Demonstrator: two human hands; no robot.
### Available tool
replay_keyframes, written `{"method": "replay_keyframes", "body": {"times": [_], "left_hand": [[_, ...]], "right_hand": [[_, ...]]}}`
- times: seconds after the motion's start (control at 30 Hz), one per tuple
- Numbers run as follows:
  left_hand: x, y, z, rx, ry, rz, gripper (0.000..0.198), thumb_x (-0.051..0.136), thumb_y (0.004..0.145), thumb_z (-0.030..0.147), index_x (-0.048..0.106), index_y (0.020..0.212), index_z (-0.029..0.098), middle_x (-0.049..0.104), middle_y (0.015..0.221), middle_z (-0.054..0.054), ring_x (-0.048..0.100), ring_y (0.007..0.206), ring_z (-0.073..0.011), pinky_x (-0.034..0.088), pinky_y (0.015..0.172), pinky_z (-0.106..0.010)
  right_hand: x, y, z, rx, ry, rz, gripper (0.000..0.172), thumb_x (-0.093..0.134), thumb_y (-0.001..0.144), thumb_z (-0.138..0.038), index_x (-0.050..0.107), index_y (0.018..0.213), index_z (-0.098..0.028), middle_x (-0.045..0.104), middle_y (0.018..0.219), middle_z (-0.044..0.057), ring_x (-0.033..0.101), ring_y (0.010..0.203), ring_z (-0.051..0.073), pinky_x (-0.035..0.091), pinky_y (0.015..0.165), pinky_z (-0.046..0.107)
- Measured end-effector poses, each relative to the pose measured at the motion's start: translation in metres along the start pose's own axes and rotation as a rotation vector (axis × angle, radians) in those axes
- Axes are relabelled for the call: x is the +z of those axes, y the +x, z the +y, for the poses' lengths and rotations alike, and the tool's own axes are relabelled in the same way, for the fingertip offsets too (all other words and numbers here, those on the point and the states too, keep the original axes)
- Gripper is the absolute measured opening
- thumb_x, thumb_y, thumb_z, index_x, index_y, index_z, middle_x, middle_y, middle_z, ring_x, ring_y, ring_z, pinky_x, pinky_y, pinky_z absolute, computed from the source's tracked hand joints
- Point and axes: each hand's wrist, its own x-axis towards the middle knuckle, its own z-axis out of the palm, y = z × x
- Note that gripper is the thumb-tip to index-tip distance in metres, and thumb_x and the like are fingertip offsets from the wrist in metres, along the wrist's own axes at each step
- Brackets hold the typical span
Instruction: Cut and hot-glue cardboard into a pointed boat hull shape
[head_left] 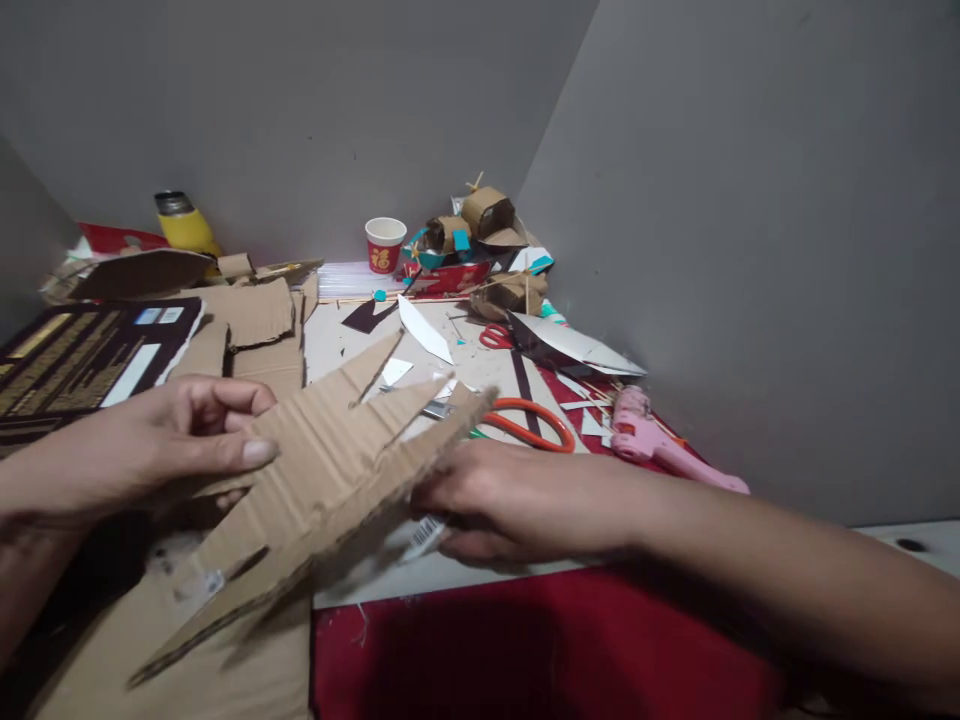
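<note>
A long, pointed piece of corrugated cardboard (322,470), cut into a jagged shape, is held up between both hands over the table. My left hand (161,435) pinches its left edge with thumb on top and fingers curled. My right hand (510,500) grips its right end from behind, fingers closed under the board. Orange-handled scissors (529,422) lie just beyond my right hand.
A pink glue gun (660,440) lies at the right on a red cloth (525,650). Cardboard scraps (251,315), a dark printed box (75,360), a yellow flask (184,225), a red paper cup (385,245) and small cardboard models (484,230) crowd the back by grey walls.
</note>
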Motion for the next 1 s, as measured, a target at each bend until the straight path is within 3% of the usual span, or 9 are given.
{"method": "replay_keyframes", "body": {"times": [0.07,0.27,0.43,0.5,0.57,0.63,0.77,0.9,1.0], "left_hand": [[0.006,0.004,-0.004,0.038,-0.061,-0.068,0.035,0.081,0.064,0.040,0.062,0.087,0.021,0.049,0.061,0.006,0.040,0.048,-0.0056,0.031,0.041,-0.015],[0.028,0.006,-0.005,0.088,-0.080,-0.274,0.030,0.074,0.073,0.041,0.058,0.085,0.019,0.051,0.062,0.005,0.045,0.054,-0.0082,0.040,0.052,-0.021],[0.040,-0.001,-0.004,0.163,0.146,-0.470,0.026,0.060,0.085,0.042,0.059,0.084,0.017,0.053,0.068,0.002,0.044,0.059,-0.0100,0.035,0.055,-0.024],[0.047,0.000,-0.004,0.175,0.263,-0.503,0.023,0.058,0.087,0.040,0.058,0.084,0.017,0.051,0.068,0.003,0.042,0.059,-0.0101,0.033,0.055,-0.024],[0.055,0.002,-0.004,0.180,0.365,-0.507,0.021,0.056,0.087,0.037,0.058,0.084,0.017,0.051,0.068,0.004,0.041,0.060,-0.0106,0.032,0.055,-0.025],[0.062,0.005,-0.003,0.198,0.426,-0.495,0.019,0.054,0.087,0.036,0.058,0.086,0.017,0.053,0.071,0.003,0.044,0.063,-0.0118,0.034,0.057,-0.025],[0.067,0.009,-0.006,0.217,0.468,-0.470,0.019,0.054,0.087,0.035,0.060,0.089,0.018,0.057,0.075,0.003,0.049,0.068,-0.0138,0.035,0.059,-0.025],[0.068,0.011,-0.006,0.231,0.496,-0.453,0.017,0.054,0.086,0.034,0.060,0.087,0.019,0.056,0.073,0.004,0.050,0.068,-0.0139,0.035,0.059,-0.025],[0.071,0.014,-0.005,0.225,0.559,-0.423,0.015,0.055,0.084,0.034,0.058,0.080,0.020,0.054,0.069,0.004,0.048,0.066,-0.0139,0.034,0.057,-0.025]], "right_hand": [[0.004,-0.005,-0.014,0.028,-0.064,-0.048,0.012,0.063,0.083,-0.015,0.065,0.095,-0.013,0.064,0.096,0.010,0.061,0.088,0.022,0.048,0.075,0.029],[0.012,-0.034,-0.026,0.233,-0.151,-0.023,0.015,0.059,0.075,-0.009,0.063,0.087,-0.017,0.063,0.090,0.007,0.059,0.083,0.020,0.049,0.074,0.030],[-0.004,-0.063,-0.001,0.475,-0.332,0.162,0.010,0.056,0.083,-0.019,0.064,0.088,-0.018,0.063,0.085,0.008,0.059,0.072,0.022,0.046,0.065,0.035],[-0.012,-0.064,0.005,0.536,-0.398,0.296,0.019,0.054,0.088,-0.027,0.065,0.099,-0.016,0.064,0.089,0.011,0.060,0.075,0.025,0.045,0.063,0.035],[-0.016,-0.056,0.005,0.505,-0.339,0.416,0.022,0.051,0.092,-0.029,0.065,0.101,-0.015,0.065,0.090,0.011,0.060,0.077,0.023,0.044,0.065,0.033],[-0.015,-0.039,0.000,0.346,-0.157,0.449,0.020,0.053,0.093,-0.026,0.066,0.103,-0.015,0.067,0.092,0.009,0.061,0.082,0.020,0.045,0.071,0.031],[-0.006,-0.002,-0.007,0.127,0.000,0.240,0.020,0.064,0.088,-0.028,0.069,0.102,-0.014,0.067,0.094,0.009,0.061,0.087,0.019,0.045,0.077,0.030],[-0.003,0.015,-0.001,0.136,-0.012,0.154,0.024,0.069,0.084,-0.029,0.070,0.102,-0.012,0.067,0.096,0.010,0.060,0.091,0.021,0.043,0.080,0.031],[-0.001,0.018,0.007,0.179,0.084,0.042,0.027,0.072,0.082,-0.033,0.071,0.101,-0.014,0.069,0.091,0.008,0.061,0.082,0.019,0.042,0.071,0.027]]}}
